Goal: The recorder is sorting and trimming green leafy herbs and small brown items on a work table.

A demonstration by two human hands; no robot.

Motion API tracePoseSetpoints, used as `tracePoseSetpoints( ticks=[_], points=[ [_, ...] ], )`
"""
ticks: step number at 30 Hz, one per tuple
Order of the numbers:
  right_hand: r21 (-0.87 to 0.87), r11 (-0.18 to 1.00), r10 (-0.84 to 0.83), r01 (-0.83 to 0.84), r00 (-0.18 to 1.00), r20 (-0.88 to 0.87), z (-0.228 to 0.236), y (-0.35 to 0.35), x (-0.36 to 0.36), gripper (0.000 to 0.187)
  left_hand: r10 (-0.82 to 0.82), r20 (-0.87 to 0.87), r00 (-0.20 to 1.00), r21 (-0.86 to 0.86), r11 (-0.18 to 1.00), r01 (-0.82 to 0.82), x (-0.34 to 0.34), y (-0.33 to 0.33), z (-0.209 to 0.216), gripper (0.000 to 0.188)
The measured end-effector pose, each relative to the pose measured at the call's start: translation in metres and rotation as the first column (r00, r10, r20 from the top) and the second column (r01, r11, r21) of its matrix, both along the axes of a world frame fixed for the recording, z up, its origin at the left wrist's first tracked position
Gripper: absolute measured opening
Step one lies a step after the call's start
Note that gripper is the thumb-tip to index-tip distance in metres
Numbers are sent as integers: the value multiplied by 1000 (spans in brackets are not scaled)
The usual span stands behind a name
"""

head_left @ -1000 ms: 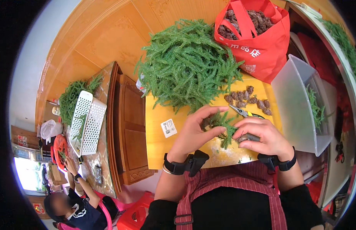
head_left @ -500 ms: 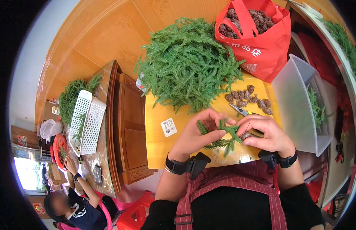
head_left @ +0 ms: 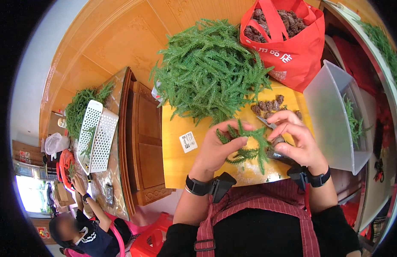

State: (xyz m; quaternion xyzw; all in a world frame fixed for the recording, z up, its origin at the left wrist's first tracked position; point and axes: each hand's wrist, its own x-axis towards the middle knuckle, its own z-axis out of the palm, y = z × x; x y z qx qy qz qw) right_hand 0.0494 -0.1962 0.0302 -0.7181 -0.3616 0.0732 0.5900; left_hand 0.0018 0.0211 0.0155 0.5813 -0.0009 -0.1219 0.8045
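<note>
My left hand (head_left: 213,150) pinches a green artificial pine sprig (head_left: 254,150) between thumb and fingers, its needled branches spreading toward the right. Close against the sprig's right side, my right hand (head_left: 301,143) grips a small brown pine cone (head_left: 278,140) between thumb and fingertips, the other fingers raised. Whether cone and sprig are joined cannot be made out. Just beyond the right hand lie pliers (head_left: 267,122), their jaws showing and the handles mostly hidden by the hand. Several loose pine cones (head_left: 269,105) rest behind the pliers on the yellow table (head_left: 175,160).
A big heap of green sprigs (head_left: 211,70) covers the table's back. Behind it on the right stands a red bag (head_left: 292,60) of pine cones. A translucent bin (head_left: 335,111) is at right. Far left, a person (head_left: 93,210) sits by white perforated baskets (head_left: 102,137).
My right hand has shifted slightly up, its fingers lifting and spreading over the pliers. The sprig has turned a little in my left hand, its tips swinging right.
</note>
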Motion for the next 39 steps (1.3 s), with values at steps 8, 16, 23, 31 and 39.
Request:
tracePoseSetpoints(
  ticks=[8, 16, 23, 31, 39],
  points=[
    [-27, 999, 37, -40, 992, -120, 0, 9, -17, 17, 116, 129, 985, -25, 993, -114, 2, -10, 2, 23],
    [-24, 999, -34, 34, 999, 2, -2, 11, -21, 21, 156, 172, 973, 297, 933, -203, -1, -8, -1, 30],
    [-25, 998, -58, 57, 998, -27, -5, 8, -21, 21, 65, 295, 953, 406, 895, -186, -1, 0, -4, 28],
    [1, 998, -66, 66, 998, -3, -8, 8, -18, 22, 207, 152, 967, -81, 977, -197, -6, -12, -6, 16],
    [-106, 950, -243, 294, 909, 340, 6, 12, -32, 23, 369, 247, 896, -12, 926, -378, -7, -16, -10, 14]
  ],
)
